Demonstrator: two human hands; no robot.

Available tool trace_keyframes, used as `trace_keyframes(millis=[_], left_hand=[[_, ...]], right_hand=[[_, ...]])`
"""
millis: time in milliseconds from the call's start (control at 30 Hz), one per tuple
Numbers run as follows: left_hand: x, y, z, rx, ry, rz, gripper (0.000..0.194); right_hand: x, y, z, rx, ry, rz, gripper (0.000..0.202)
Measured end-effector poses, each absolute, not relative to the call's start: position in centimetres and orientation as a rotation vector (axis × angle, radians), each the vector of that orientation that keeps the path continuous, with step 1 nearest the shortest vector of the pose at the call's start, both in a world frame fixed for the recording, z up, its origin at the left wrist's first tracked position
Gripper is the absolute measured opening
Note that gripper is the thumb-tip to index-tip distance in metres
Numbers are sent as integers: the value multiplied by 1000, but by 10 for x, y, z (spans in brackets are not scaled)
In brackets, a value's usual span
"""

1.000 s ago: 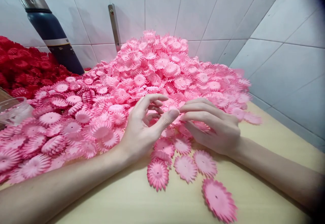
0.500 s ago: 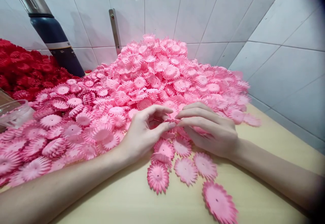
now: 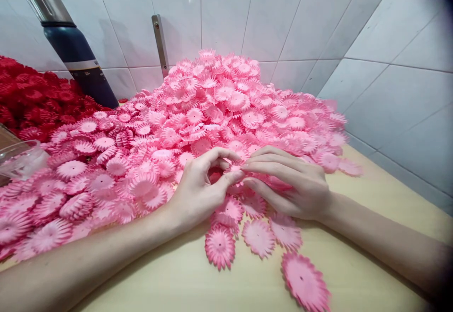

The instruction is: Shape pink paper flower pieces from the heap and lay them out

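Note:
Between the thumb and forefinger of my left hand (image 3: 203,187) is a small pink flower-petal piece (image 3: 235,166), mostly hidden by the fingers. My right hand (image 3: 297,184) meets it from the other side, fingertips and thumb closing at its right edge. Both hands are above the table, in front of a large heap of pink petal pieces (image 3: 215,95). Just below them lie several loose pieces, among them a darker-edged one (image 3: 220,246), a paler one (image 3: 259,237) and a bigger one (image 3: 305,279) nearer me. Each is round with a fringed edge; some show a small centre hole.
A dark blue bottle (image 3: 79,57) with a metal cap stands at the back left, beside a heap of red pieces (image 3: 31,95). At the left edge is a clear plastic cup (image 3: 24,158). White tiled walls (image 3: 226,14) close off the back and right of the pale table (image 3: 170,274).
My right thumb has come up toward the petal piece, and the fingertips of both hands have shifted slightly around it. The loose pieces on the table lie as before.

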State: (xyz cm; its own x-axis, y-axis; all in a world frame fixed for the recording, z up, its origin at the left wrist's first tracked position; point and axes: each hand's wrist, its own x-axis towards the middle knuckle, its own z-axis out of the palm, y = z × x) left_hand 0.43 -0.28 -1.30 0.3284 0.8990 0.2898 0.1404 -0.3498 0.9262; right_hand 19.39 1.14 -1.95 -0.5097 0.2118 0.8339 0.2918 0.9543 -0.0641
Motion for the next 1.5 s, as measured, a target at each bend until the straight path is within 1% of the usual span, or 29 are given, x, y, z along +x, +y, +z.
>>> trace_keyframes(millis=[267,433,633,833,1033,1200,1400,1500], left_hand=[[4,-4,-10,1873,1005,1053,13],[4,-2,-11,1921,978,1093,13],[3,-1,-14,1787,956,1125,13],[4,-4,-12,1860,1038,1091,16],[3,-7,-10,1941,974,1044,13],[5,-8,-9,1860,982,1077,4],[6,-6,-11,1675,918,1147,6],[6,-4,-13,1638,881,1147,7]], right_hand=[[193,11,-21,-377,-2112,-53,34],[192,12,-20,-369,-2103,-39,37],[192,11,-21,-417,-2110,-15,31],[194,10,-23,-445,-2112,6,33],[194,10,-21,-454,-2134,84,28],[196,9,-20,-474,-2121,94,26],[193,10,-18,-504,-2151,49,13],[192,11,-18,-480,-2178,-1,11]])
